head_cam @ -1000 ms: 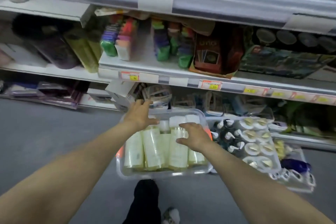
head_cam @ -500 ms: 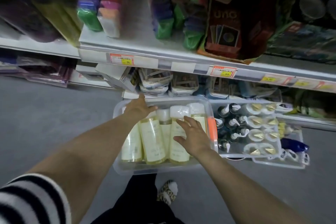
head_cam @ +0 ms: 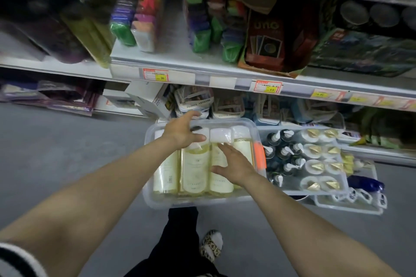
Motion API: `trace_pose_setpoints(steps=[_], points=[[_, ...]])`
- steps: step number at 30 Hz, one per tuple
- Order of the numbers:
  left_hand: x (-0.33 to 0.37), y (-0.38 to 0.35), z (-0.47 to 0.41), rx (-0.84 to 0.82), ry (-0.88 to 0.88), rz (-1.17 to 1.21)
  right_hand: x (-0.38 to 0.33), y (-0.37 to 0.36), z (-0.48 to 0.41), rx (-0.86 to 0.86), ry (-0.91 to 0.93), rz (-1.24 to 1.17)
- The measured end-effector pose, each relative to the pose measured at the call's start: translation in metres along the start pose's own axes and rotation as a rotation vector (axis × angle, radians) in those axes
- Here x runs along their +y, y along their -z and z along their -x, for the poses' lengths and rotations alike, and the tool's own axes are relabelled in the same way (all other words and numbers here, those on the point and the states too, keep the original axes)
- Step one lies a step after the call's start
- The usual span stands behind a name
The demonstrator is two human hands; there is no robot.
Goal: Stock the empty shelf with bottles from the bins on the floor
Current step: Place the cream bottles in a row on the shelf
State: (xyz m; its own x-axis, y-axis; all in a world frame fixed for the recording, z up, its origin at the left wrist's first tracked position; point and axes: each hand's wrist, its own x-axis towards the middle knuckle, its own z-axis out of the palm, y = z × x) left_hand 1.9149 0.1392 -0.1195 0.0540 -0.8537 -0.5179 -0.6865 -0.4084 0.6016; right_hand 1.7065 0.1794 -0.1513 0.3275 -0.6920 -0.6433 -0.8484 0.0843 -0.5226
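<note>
On the floor (head_cam: 67, 153) before the lowest shelf, the left grip (head_cam: 182, 132) spreads open over white caps at the clear bin's (head_cam: 202, 200) far left corner, holding nothing. The right grip (head_cam: 234, 164) lies flat, fingers straight, on the pale yellow bottles (head_cam: 193, 168) inside. A second bin (head_cam: 315, 191) just right holds pump bottles (head_cam: 283, 153).

The bin (head_cam: 202, 202) is clear, glossy plastic; the bottles (head_cam: 194, 168) inside are shiny see-through plastic too. The floor (head_cam: 56, 153) looks matt and smooth, the shelf edge (head_cam: 225, 75) smooth painted metal.
</note>
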Motion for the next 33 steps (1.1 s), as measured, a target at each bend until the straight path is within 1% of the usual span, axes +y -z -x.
trace_pose_setpoints(steps=[3, 5, 7, 9, 12, 14, 16, 19, 22, 26, 29, 33], points=[[0.029, 0.022, 0.028, 0.098, -0.113, -0.026, -0.005, 0.004, 0.021, -0.013, 0.065, -0.183], [0.055, 0.043, 0.05, 0.169, -0.195, 0.022, -0.009, 0.014, 0.038, 0.007, 0.121, -0.339], [0.085, 0.068, 0.074, 0.228, -0.287, 0.092, -0.016, 0.032, 0.058, 0.076, 0.187, -0.437], [0.118, 0.094, 0.101, 0.289, -0.389, 0.103, -0.029, 0.055, 0.077, 0.163, 0.254, -0.488], [0.17, 0.134, 0.138, 0.345, -0.548, 0.144, -0.056, 0.094, 0.108, 0.362, 0.383, -0.511], [0.201, 0.16, 0.158, 0.347, -0.621, 0.215, -0.075, 0.121, 0.129, 0.498, 0.488, -0.546], [0.228, 0.185, 0.173, 0.35, -0.705, 0.231, -0.092, 0.15, 0.148, 0.593, 0.563, -0.585], [0.261, 0.218, 0.187, 0.327, -0.829, 0.156, -0.115, 0.19, 0.17, 0.667, 0.636, -0.62], [0.291, 0.241, 0.193, 0.296, -0.894, 0.077, -0.138, 0.226, 0.182, 0.714, 0.671, -0.637], [0.328, 0.267, 0.183, 0.383, -0.964, 0.013, -0.169, 0.27, 0.182, 0.804, 0.693, -0.576], [0.349, 0.286, 0.163, 0.41, -0.981, 0.005, -0.183, 0.3, 0.167, 0.867, 0.702, -0.538], [0.366, 0.296, 0.125, 0.437, -1.004, 0.009, -0.189, 0.331, 0.135, 0.906, 0.693, -0.532]])
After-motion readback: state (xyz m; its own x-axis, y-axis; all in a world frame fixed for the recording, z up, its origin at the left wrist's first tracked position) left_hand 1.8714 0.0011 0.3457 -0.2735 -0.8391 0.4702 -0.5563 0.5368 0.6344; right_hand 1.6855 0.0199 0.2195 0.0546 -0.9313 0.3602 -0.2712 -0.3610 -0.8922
